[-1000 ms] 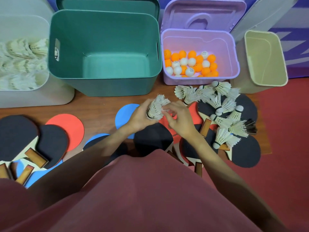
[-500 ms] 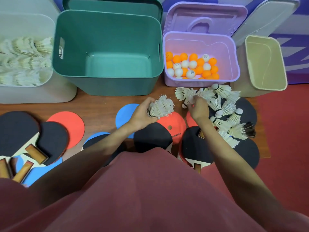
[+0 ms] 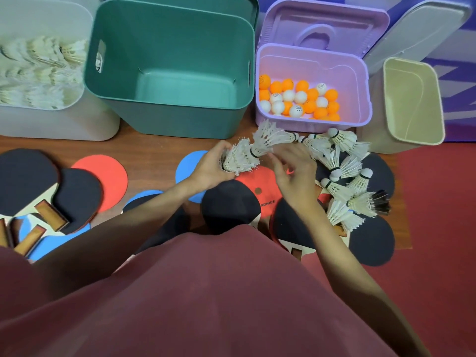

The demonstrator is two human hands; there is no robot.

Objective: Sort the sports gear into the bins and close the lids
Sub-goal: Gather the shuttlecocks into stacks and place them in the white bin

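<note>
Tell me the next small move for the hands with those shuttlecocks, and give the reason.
Probably push the shuttlecock at the right hand fully into the stack that the left hand grips. It sits nose-first against the stack but looks only partly nested, and more loose shuttlecocks lie on the paddles to the right, so the stack should keep growing before going to the white bin.

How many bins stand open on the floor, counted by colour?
White bin: 1
Green bin: 1
Purple bin: 1
Beige bin: 1
Total: 4
</note>
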